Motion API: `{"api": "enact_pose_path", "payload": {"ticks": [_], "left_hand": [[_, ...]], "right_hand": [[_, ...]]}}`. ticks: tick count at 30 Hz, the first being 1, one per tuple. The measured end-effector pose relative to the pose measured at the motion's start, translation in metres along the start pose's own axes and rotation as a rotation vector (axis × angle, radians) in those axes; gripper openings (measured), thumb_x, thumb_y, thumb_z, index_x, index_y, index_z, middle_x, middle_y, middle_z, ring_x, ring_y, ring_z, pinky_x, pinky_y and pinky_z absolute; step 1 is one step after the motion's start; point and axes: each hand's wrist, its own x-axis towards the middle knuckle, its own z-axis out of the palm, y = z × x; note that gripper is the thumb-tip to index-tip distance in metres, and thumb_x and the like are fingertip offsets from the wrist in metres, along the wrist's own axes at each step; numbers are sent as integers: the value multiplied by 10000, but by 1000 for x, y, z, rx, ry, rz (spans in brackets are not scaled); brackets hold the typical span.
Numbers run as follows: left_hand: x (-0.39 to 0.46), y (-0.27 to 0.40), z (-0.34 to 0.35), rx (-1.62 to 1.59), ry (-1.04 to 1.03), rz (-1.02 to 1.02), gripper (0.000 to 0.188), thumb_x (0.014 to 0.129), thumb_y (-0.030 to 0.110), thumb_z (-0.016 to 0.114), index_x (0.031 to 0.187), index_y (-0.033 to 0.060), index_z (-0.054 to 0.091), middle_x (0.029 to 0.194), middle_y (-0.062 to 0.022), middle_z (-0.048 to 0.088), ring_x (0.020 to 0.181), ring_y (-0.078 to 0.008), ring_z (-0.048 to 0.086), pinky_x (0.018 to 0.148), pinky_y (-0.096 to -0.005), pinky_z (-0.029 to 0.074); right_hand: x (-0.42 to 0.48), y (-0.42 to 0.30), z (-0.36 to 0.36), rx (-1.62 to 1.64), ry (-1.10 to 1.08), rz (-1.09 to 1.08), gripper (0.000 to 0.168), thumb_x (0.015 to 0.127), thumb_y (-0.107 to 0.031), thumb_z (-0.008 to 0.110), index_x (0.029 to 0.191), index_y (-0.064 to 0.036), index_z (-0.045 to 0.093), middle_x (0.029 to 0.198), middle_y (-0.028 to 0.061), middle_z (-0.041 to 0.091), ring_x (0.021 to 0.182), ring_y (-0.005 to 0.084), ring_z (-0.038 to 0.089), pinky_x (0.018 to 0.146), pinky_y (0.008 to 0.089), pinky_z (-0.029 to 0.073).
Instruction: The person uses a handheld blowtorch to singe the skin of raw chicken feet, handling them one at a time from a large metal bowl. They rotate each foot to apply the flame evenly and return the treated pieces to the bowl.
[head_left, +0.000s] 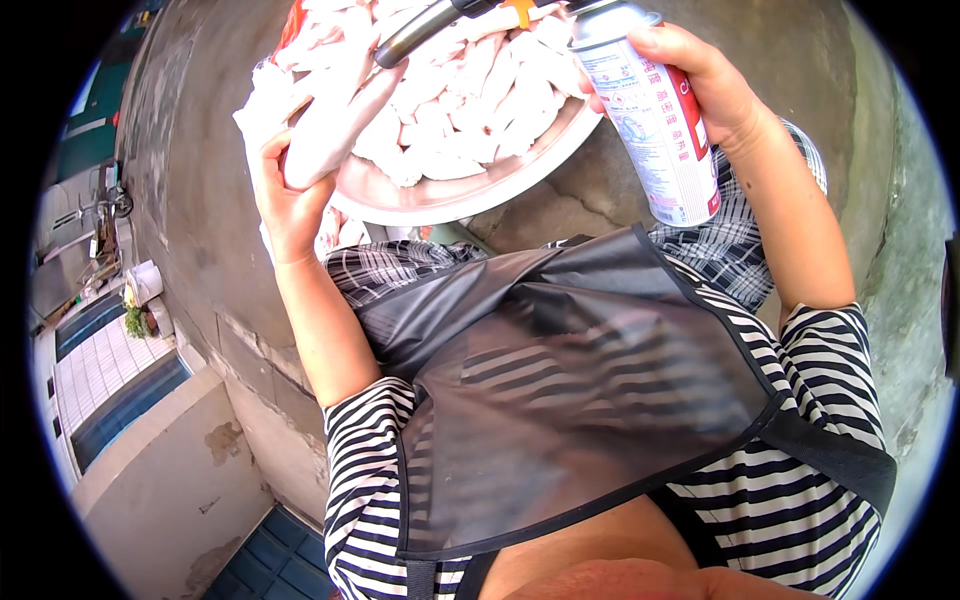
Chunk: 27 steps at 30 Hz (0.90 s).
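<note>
My left hand grips a long, pale piece of raw meat, which looks like a trotter, and holds it tilted upward. My right hand is wrapped around a gas canister with printed writing on it. A blowtorch head is fitted at the canister's top, partly cut off by the upper edge. Its dark metal nozzle tube points down left, with its mouth close to the top of the held piece. No flame can be made out. Behind, several similar pale pieces are heaped in a large round metal basin.
White plastic and more pale pieces lie left of the basin. Below it is cracked concrete ground. A dark translucent apron covers my front. A low wall and a flower pot stand at the left.
</note>
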Motion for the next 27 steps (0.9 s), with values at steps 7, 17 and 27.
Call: {"api": "enact_pose_path", "payload": {"ticks": [7, 17, 27], "left_hand": [[-2, -2, -1, -65, 5, 5, 516, 659, -27, 730, 1120, 11, 501, 1087, -75, 556, 999, -163, 548, 909, -300, 438], [-1, -9, -3, -16, -12, 60, 565, 677, -26, 756, 1163, -3, 469, 1093, -90, 553, 1012, -164, 537, 882, -298, 461], [0, -9, 0, -70, 5, 46, 532, 653, -30, 738, 1128, 13, 502, 1086, -75, 551, 996, -163, 551, 900, -303, 449]], "right_hand": [[-7, -2, 16, 80, 120, 59, 404, 829, -246, 630, 1126, 24, 580, 955, 144, 673, 822, 223, 670, 768, 350, 557], [-4, 0, 1, -6, 8, -7, 544, 862, -366, 599, 1186, 67, 537, 1030, 217, 651, 882, 246, 676, 797, 325, 561], [-4, 1, 3, -4, 39, -23, 544, 861, -374, 594, 1178, 65, 540, 1019, 206, 653, 900, 241, 670, 808, 327, 558]]}}
